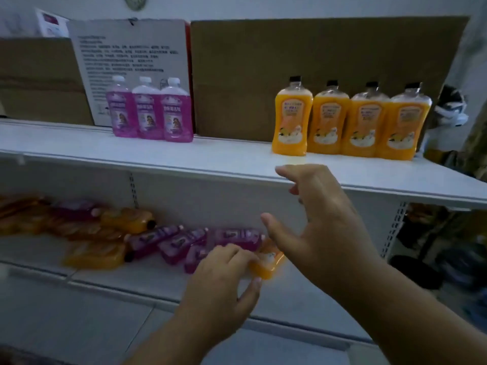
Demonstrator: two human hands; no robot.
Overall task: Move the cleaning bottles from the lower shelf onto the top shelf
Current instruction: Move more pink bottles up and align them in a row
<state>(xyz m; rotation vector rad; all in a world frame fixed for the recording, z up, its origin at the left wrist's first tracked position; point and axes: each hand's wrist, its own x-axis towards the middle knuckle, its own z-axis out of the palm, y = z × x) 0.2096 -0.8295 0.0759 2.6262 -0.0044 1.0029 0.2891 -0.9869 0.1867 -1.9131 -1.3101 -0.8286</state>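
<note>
On the white top shelf (210, 159) stand three purple bottles (149, 111) at the left and several orange bottles (350, 122) at the right, all upright. The lower shelf (131, 280) holds a pile of purple bottles (184, 242) and orange bottles (110, 233) lying on their sides. My left hand (224, 275) grips an orange bottle (268, 262) lying at the right end of that pile. My right hand (321, 219) hovers just above and right of it, fingers spread, holding nothing.
Brown cardboard sheets (316, 75) and a white printed board (131, 61) lean against the wall behind the top shelf. A perforated shelf upright (395, 227) stands at the right, with dark clutter (434, 259) on the floor beyond it.
</note>
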